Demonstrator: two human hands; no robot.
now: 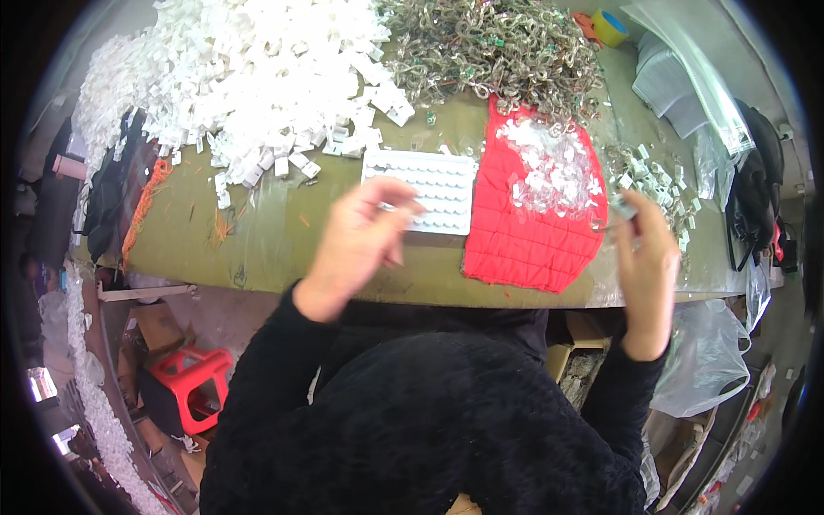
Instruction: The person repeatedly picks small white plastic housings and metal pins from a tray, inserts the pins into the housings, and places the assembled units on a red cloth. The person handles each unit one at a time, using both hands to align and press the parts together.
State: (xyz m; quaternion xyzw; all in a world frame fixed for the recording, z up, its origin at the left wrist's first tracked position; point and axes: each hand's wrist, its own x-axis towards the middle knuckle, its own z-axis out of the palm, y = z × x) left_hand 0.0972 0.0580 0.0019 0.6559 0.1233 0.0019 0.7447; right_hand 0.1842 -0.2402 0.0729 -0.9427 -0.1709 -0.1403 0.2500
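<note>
My left hand [356, 240] hovers over the left side of a white tray [462, 225] with rows of small round bumps. Its fingers are bent and smeared by motion, so I cannot make out whether anything is between them. To the right of a red quilted cloth [515, 257], my right hand [648, 257] pinches a small greyish piece [620, 209] with a curved metal end. On the cloth lies a heap of small clear and white plastic bits [554, 176]. Just beyond my right hand, small white and metal pieces [644, 172] are scattered on the green table [283, 245].
A large pile of white plastic parts [249, 69] covers the back left. Behind the cloth rises a tangled heap of metal clips [489, 51]. A yellow tape roll [609, 28] and clear plastic bags [687, 94] are at the back right. A red stool [193, 386] stands below left.
</note>
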